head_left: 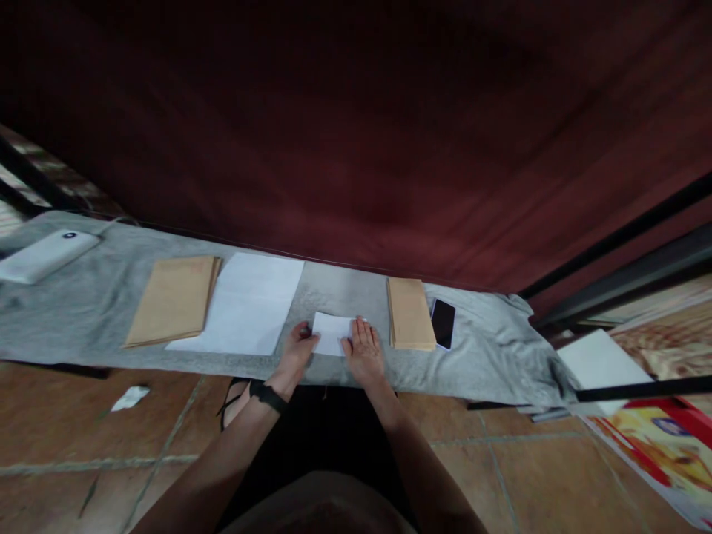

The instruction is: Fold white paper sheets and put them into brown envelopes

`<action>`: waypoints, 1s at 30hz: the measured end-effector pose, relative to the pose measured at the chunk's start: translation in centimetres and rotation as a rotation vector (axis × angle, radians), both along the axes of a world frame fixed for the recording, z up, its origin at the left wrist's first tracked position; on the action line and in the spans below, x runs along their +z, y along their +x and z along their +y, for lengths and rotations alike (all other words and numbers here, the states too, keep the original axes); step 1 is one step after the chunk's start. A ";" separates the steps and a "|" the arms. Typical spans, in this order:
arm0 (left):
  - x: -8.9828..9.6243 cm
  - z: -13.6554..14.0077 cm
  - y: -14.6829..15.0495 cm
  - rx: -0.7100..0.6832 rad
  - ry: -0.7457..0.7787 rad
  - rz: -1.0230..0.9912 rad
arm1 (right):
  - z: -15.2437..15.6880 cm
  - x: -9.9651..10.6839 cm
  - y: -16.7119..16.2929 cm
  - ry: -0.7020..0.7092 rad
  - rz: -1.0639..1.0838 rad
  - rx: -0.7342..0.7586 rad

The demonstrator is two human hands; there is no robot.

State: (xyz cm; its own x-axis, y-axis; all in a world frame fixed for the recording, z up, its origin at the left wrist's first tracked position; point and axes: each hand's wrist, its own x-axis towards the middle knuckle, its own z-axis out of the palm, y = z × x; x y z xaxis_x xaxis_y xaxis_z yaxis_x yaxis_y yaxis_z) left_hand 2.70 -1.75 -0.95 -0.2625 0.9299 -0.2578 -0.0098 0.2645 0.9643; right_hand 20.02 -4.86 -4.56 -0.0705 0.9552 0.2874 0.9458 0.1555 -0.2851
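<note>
A long bench [345, 285] crosses the frame from left to lower right, draped in a rumpled grey cloth [495, 337]. On it, at the far left, lies a white device [47, 256]; next, a large brown paper stack [170, 300] overlaps a big white sheet [256, 304]. A small white paper [330, 337] lies near the centre; right of it, a narrower brown stack [410, 311] and, just beside, a dark-screened phone [443, 323].

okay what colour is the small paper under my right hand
The small paper is white, seen in the head view.
</note>
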 end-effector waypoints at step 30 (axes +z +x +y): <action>1.5 0.4 -1.2 -0.228 0.017 -0.057 | 0.1 3.9 0.8 -0.135 1.579 -0.355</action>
State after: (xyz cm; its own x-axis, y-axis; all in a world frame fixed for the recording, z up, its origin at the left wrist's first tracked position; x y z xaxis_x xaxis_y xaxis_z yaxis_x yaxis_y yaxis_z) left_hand 1.55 -1.35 0.57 -0.0308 0.9678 -0.2500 -0.0065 0.2499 0.9683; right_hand 20.79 -4.72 -0.67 0.4152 0.8809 -0.2271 -0.3051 -0.1003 -0.9470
